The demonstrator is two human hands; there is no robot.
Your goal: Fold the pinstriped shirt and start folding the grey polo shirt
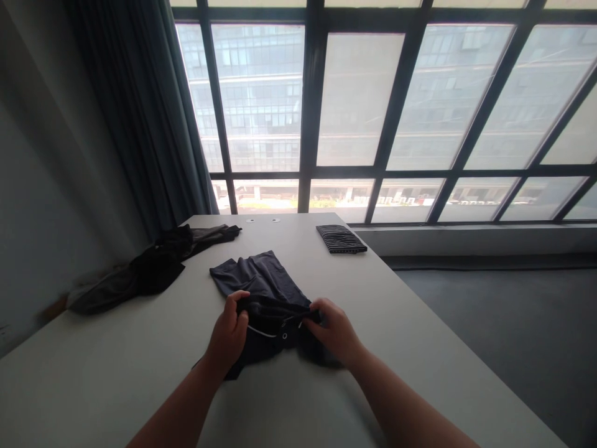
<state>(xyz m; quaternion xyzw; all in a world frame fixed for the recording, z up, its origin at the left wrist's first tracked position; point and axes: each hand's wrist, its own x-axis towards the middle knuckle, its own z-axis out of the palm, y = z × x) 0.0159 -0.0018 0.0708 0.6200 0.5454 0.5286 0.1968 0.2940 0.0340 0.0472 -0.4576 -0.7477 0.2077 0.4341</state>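
A dark navy garment (pixel 265 277) lies in front of me on the white table (pixel 140 354). Its far part is spread on the tabletop, while the near edge is lifted and bunched. A thin white line and a small ring-shaped detail show on that near part; whether it is shorts or a top I cannot tell. My left hand (pixel 231 330) pinches the raised edge on the left, thumb and fingers closed. On the right, my right hand (pixel 333 326) grips the same edge, the cloth stretched between both hands.
A heap of dark clothes (pixel 158 261) lies along the table's left edge. Near the far right edge rests a folded black-and-white striped garment (pixel 340 239). Beyond the table stand large windows (pixel 261 99), with a dark curtain (pixel 144 112) at the left.
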